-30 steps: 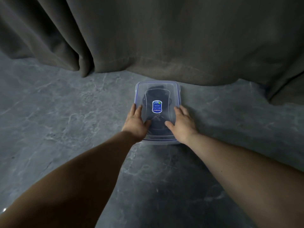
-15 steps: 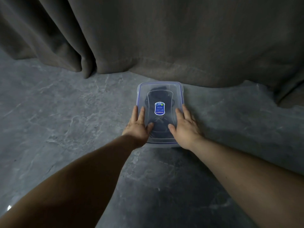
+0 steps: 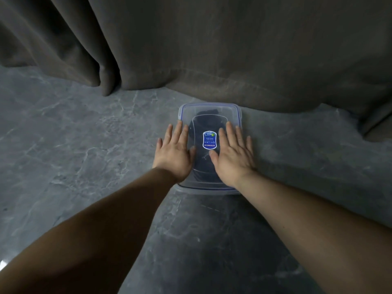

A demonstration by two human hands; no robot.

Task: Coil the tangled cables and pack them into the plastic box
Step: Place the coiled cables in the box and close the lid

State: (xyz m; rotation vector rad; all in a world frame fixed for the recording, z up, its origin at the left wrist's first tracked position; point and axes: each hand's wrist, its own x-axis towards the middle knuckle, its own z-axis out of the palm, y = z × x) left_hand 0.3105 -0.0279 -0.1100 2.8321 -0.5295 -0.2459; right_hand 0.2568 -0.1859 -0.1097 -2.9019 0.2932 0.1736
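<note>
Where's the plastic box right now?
Head view, centre: the plastic box sits on the grey floor against the curtain hem, lid on, left hand and right hand flat on top.

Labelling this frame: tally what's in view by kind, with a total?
Hands: 2, left hand and right hand, both flat on the lid
Box: 1
Lid: 1, with 1 sticker
Cables: dark mass under the lid, count cannot be told
Curtain: 1
Total: 6, cables aside
</note>
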